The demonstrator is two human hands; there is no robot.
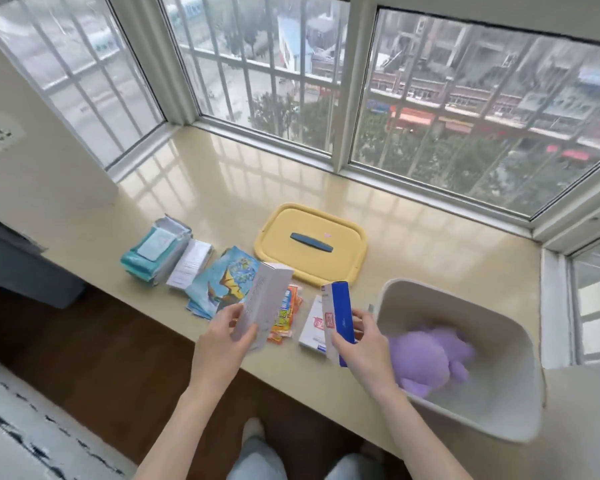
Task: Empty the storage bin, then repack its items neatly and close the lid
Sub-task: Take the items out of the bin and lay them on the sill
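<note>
The white storage bin (pixel 520 358) stands on the window ledge at the right, with a purple plush toy (pixel 430 355) inside. Its yellow lid (pixel 347 237) with a dark blue handle lies flat behind the items. My left hand (pixel 227 336) holds a tall pale grey box (pixel 264 299) upright above the ledge. My right hand (pixel 361 341) grips a blue and white box (pixel 338 317), just left of the bin. Beneath my hands lie orange sachets (pixel 286 315) and a flat white box (pixel 312 327).
On the ledge (pixel 222 188) to the left sit a stack of teal wipe packs (pixel 153 249), a white leaflet box (pixel 191 263) and blue picture cards (pixel 222 282). Barred windows close the back and sides. The ledge's front edge drops to a dark wooden floor.
</note>
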